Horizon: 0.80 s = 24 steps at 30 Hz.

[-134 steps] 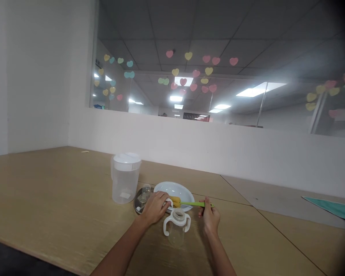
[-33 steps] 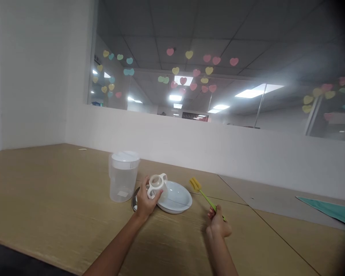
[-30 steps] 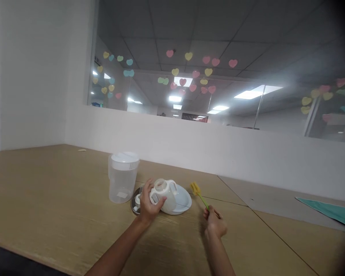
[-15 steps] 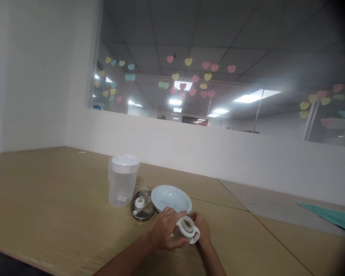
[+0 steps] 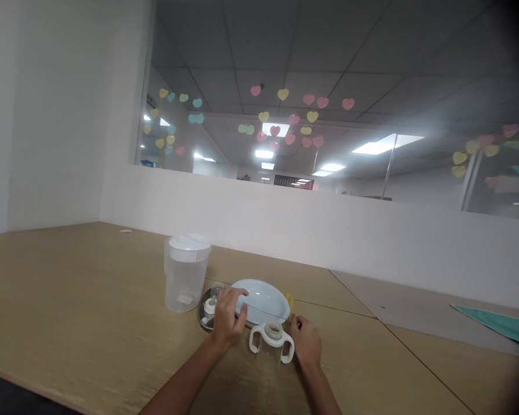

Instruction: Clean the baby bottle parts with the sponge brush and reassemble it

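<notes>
A clear baby bottle (image 5: 269,358) with a white two-handled ring around its neck stands upright and uncapped on the table between my hands. My left hand (image 5: 228,320) is off the bottle, its thumb and fingers apart, in front of the left edge of a pale blue bowl (image 5: 263,301). It partly covers a round metal tray (image 5: 205,324) that holds a white bottle collar with a teat (image 5: 210,305) and a clear cap (image 5: 217,288). My right hand (image 5: 308,343) is curled closed just right of the bottle; what its fingers hold, if anything, is hidden.
A clear plastic pitcher (image 5: 185,279) with a white lid stands left of the tray. Something yellow (image 5: 289,301) shows at the bowl's right edge. A teal cloth-like piece (image 5: 497,325) lies at the far right. Behind the table rises a white wall (image 5: 242,213) with a window.
My left hand has let go of the bottle and moved left toward the tray. The bottle now stands on its own, its handles turned sideways. The right hand stays close by.
</notes>
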Each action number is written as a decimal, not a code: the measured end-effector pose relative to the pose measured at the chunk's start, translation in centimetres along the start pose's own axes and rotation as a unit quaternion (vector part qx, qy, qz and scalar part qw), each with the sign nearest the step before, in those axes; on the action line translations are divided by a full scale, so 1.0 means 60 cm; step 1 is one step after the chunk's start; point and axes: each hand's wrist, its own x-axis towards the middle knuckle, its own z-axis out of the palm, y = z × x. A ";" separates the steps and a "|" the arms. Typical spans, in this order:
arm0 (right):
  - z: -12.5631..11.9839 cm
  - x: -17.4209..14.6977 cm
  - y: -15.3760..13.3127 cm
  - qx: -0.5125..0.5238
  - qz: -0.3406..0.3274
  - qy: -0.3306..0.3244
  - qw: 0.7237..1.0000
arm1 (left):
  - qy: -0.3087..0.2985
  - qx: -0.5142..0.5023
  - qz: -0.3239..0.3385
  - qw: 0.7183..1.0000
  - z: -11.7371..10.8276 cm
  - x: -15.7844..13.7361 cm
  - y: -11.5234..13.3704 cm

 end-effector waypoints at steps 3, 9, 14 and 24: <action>-0.001 0.001 -0.002 0.078 -0.013 0.045 0.996 | 0.008 0.115 -0.145 0.983 -0.002 0.008 -0.041; 0.019 0.005 -0.004 0.309 -0.029 -0.042 0.950 | -0.170 0.243 -0.277 0.914 0.005 0.003 -0.087; 0.025 0.001 -0.009 0.351 -0.023 -0.122 0.928 | -0.244 0.299 -0.255 0.887 0.010 -0.006 -0.091; 0.018 0.003 -0.010 0.310 -0.053 -0.003 0.949 | -0.166 0.287 -0.274 0.903 -0.016 0.024 -0.076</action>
